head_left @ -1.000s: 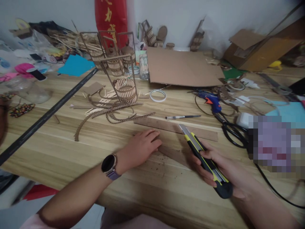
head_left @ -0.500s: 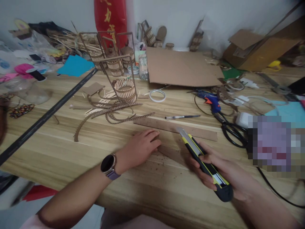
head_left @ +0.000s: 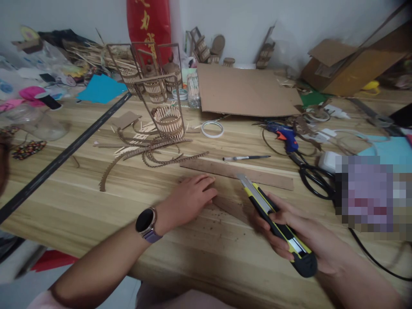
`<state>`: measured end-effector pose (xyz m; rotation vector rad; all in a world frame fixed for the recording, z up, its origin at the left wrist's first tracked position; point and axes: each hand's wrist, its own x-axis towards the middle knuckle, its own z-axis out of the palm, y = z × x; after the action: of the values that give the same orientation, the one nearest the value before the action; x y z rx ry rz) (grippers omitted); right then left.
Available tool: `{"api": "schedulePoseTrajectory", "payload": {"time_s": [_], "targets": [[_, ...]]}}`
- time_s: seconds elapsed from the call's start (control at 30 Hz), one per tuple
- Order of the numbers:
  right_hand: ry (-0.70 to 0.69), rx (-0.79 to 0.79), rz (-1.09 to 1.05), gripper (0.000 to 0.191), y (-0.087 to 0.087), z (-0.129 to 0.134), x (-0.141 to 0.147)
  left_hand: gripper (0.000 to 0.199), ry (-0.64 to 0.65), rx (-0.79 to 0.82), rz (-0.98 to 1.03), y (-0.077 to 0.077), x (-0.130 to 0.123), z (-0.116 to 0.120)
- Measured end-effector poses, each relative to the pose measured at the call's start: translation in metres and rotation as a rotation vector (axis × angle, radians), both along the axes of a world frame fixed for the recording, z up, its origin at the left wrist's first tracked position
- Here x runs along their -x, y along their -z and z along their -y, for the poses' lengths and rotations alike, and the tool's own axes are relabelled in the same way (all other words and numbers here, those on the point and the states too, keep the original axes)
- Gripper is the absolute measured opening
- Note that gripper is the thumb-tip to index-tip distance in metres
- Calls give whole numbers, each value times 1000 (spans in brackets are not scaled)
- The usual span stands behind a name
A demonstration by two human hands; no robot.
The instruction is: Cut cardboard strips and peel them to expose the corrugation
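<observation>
My right hand (head_left: 283, 227) grips a yellow-and-black utility knife (head_left: 273, 219), its blade out and pointing up and left. A narrow cardboard strip (head_left: 234, 209) lies flat on the table between my hands, part of it hidden under my left hand (head_left: 188, 199). The fingers of that hand are bent and close together, pressing the strip down. Just beyond the knife's tip lies a wider cardboard strip (head_left: 212, 168), with a pen (head_left: 246, 158) behind it. Small brown crumbs dot the wood by my left fingertips.
Curled toothed cardboard strips (head_left: 161, 156) and a small stick basket (head_left: 169, 122) stand ahead to the left. A white tape roll (head_left: 212, 128), a large cardboard sheet (head_left: 247, 90), a blue glue gun (head_left: 285, 135) and black-handled scissors (head_left: 317, 182) lie farther back and right.
The knife in my right hand has shifted slightly left, its rear end a little lower. My left hand stays in nearly the same place.
</observation>
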<state>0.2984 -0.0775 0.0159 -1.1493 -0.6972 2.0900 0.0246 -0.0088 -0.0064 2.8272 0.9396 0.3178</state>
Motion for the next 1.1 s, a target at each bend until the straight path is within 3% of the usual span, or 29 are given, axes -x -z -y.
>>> {"api": "schedulePoseTrajectory", "payload": {"time_s": [0.37,0.57,0.73,0.87,0.93,1.1], "targets": [[16,-10,44,43,-3,-3,4,18,-1,-5,-6,-1,0,0],[45,-59,130,56,-5,-6,6,19,3,11,25,-3,2,-1],[-2,-189,292,43,-17,-6,7,27,-87,-3,192,-15,8,-9],[-201,-400,590,47,-33,-11,15,29,-161,-57,208,-26,8,-20],[-355,-546,780,39,-37,-16,21,32,-160,-90,164,-26,2,-29],[-616,-811,1275,12,-31,-29,42,41,-136,-97,88,-10,-23,-56]]}}
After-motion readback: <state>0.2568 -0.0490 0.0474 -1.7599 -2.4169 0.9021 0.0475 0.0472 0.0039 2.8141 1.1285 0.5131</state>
